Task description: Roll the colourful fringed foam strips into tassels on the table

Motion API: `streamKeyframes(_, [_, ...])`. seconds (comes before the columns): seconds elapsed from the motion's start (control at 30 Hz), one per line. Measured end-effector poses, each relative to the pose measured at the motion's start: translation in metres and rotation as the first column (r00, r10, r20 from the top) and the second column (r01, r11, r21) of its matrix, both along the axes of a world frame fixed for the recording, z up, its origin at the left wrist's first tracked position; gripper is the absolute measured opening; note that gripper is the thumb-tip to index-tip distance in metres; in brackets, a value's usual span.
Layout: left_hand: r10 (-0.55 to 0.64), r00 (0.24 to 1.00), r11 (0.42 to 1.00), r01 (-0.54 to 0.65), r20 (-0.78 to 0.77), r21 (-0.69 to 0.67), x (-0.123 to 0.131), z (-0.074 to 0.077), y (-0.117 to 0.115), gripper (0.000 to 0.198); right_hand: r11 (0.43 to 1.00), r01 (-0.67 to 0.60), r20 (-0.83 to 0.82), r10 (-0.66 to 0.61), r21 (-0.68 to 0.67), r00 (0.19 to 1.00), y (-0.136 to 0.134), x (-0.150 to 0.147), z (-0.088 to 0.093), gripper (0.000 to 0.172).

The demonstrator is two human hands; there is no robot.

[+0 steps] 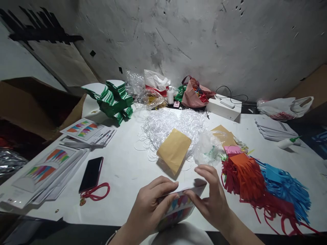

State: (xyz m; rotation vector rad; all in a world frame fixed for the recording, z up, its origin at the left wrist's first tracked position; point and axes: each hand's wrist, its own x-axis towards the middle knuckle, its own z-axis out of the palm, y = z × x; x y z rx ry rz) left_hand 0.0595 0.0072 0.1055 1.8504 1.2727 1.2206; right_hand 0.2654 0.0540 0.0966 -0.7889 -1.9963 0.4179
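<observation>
Near the table's front edge both hands hold one flat white printed packet (182,203) with coloured fringe pictures on it. My left hand (150,208) grips its left side, fingers curled over the top edge. My right hand (211,199) pinches its right upper corner with fingers bent. The packet tilts toward me. Just beyond it lie a tan envelope (174,149) on a heap of white string (163,126) and a crumpled clear plastic bag (208,148).
Red, orange and blue paper fringes (265,187) are piled at the right. A black phone (91,173) with a red cord lies left, beside stacks of printed packets (46,170). Green fringe bundles (113,100), bags, a white bottle (170,95) and a white box (224,108) line the back.
</observation>
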Motion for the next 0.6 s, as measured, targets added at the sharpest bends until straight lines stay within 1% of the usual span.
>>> streamKeyframes(0.03, [0.014, 1.000, 1.000, -0.014, -0.001, -0.002, 0.001, 0.000, 0.000, 0.023, 0.997, 0.020, -0.008, -0.020, 0.079, 1.000, -0.001, 0.001, -0.003, 0.045])
streamKeyframes(0.1, [0.025, 1.000, 1.000, -0.025, -0.003, -0.004, 0.002, 0.001, 0.000, 0.023, 0.970, 0.020, 0.028, -0.028, 0.240, 0.999, -0.003, 0.002, -0.008, 0.034])
streamKeyframes(0.17, [0.020, 1.000, 1.000, -0.020, -0.008, -0.003, 0.004, 0.001, 0.000, 0.023, 0.948, 0.007, 0.084, -0.036, 0.319, 0.996, -0.005, 0.002, -0.009, 0.029])
streamKeyframes(0.23, [0.002, 1.000, 1.000, -0.002, -0.014, -0.003, 0.006, 0.000, 0.000, 0.023, 0.947, -0.010, 0.108, -0.027, 0.322, 0.994, -0.006, 0.001, -0.007, 0.027])
streamKeyframes(0.37, [-0.022, 0.999, 1.000, 0.022, -0.023, 0.019, 0.008, -0.004, 0.000, 0.029, 0.958, -0.077, 0.162, 0.032, 0.276, 0.986, -0.003, -0.002, 0.000, 0.020])
streamKeyframes(0.47, [-0.003, 1.000, 0.999, 0.004, -0.023, 0.048, 0.007, -0.008, -0.001, 0.035, 0.965, -0.093, 0.201, 0.043, 0.245, 0.979, 0.006, 0.006, 0.004, 0.016])
streamKeyframes(0.53, [0.036, 0.999, 0.998, -0.036, -0.010, 0.048, 0.004, -0.009, -0.003, 0.040, 0.973, -0.059, 0.198, 0.014, 0.224, 0.980, 0.014, 0.020, 0.000, 0.017])
streamKeyframes(0.6, [0.089, 0.995, 0.996, -0.090, 0.034, 0.007, 0.001, -0.008, -0.005, 0.040, 0.984, 0.007, 0.170, -0.038, 0.178, 0.985, 0.019, 0.037, -0.012, 0.022])
